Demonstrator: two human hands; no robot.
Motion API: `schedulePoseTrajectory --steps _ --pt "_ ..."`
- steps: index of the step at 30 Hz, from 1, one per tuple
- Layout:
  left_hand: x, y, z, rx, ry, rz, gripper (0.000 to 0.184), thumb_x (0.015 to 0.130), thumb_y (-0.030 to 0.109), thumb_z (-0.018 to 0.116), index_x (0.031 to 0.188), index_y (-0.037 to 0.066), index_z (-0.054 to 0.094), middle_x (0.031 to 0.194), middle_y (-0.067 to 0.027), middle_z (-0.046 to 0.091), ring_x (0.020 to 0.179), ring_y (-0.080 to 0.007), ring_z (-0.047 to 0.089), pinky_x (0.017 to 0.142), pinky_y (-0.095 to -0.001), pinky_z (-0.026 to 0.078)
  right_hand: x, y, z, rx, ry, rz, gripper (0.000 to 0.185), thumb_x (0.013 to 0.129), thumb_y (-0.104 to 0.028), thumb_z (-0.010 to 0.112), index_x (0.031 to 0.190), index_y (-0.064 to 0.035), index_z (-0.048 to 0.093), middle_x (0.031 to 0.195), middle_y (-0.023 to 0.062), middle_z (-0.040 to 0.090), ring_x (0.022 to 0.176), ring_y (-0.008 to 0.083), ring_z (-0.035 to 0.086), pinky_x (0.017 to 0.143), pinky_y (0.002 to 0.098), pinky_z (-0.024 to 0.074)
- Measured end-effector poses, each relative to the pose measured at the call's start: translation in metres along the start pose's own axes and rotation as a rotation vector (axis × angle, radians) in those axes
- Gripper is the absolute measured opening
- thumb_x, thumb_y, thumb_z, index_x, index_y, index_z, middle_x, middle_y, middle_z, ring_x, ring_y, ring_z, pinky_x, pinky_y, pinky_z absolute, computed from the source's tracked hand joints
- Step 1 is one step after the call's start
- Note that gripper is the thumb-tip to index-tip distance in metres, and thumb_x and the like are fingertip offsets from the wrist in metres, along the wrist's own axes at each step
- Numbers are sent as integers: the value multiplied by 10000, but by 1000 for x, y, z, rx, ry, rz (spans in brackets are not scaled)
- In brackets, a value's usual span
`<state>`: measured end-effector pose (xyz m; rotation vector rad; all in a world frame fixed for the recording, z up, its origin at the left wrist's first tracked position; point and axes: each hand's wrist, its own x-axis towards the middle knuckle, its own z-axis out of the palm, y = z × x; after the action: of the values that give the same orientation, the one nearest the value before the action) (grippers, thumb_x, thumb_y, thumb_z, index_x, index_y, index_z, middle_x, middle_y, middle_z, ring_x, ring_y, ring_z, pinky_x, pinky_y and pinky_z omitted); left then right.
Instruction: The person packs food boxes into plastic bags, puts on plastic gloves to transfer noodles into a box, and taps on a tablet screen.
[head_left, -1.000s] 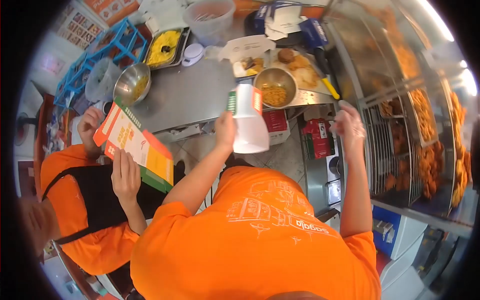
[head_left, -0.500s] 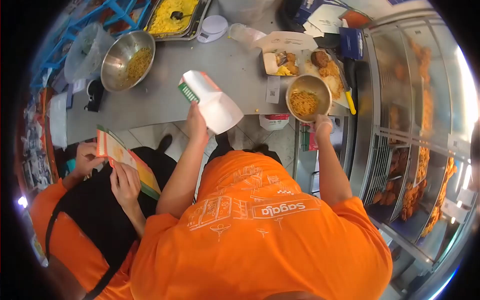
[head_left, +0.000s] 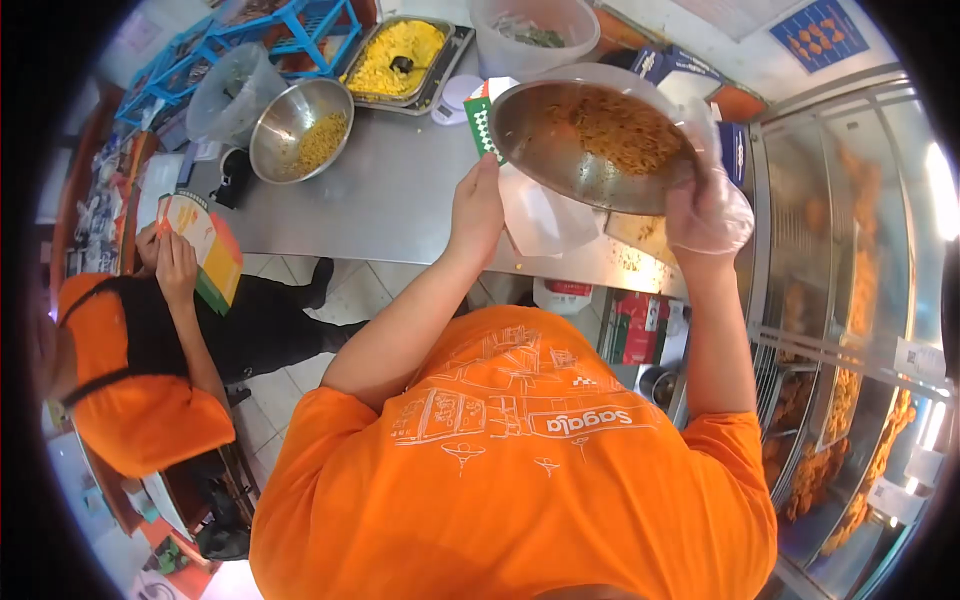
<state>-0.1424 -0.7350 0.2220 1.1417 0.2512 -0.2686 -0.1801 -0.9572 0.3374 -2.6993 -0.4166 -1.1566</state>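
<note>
My left hand grips an open paper food box, white inside with a green and white checked side. In a clear plastic glove, my right hand is closed on the rim of a metal bowl. The bowl is raised and tilted over the box, hiding part of it. Seasoned noodles lie inside the bowl, toward its far right side. Whether any noodles are in the box cannot be made out.
Another metal bowl with noodles stands on the steel counter, near a tray of yellow food and a white scale. A co-worker at left holds a folded carton. A glass cabinet with fried food borders the right.
My right hand has lifted the bowl up and tilted it over the box. My left hand has moved right with the box. The co-worker has shifted away to the left.
</note>
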Motion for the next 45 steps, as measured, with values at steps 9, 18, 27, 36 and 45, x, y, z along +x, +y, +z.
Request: schedulePoseTrajectory --steps 9,18,27,36,45 --pt "-6 15 52 -192 104 92 413 1042 331 308 1098 25 580 887 -70 639 688 -143 633 494 -297 496 49 31 -1 110 9 -341 633 697 37 613 1309 -128 612 607 80 546 511 246 545 525 374 463" --pt "-8 29 59 -259 319 151 402 1039 360 354 1013 20 568 803 -79 609 572 -149 585 423 -295 443 88 35 13 128 81 -563 578 727 9 624 1285 -141 623 611 84 572 523 272 563 527 400 479" --pt "-8 27 26 -234 423 62 411 1037 359 363 1155 -2 519 882 -100 612 670 -179 626 495 -308 495 96 11 34 249 3 -610 636 737 -15 642 1352 -164 569 573 69 545 501 270 546 519 403 480" --pt "8 54 -30 -225 298 288 455 1045 379 370 1186 -13 553 1004 -113 639 822 -172 638 638 -312 519 132 -29 53 261 396 -503 602 711 -7 609 1304 -114 608 643 53 624 465 215 530 466 343 460" --pt "44 77 -149 62 304 408 434 1054 320 421 1165 -54 612 1107 -110 642 1001 -145 556 904 -303 432 84 -53 138 190 13 324 274 864 -144 519 1066 10 623 815 214 643 642 320 630 626 420 493"
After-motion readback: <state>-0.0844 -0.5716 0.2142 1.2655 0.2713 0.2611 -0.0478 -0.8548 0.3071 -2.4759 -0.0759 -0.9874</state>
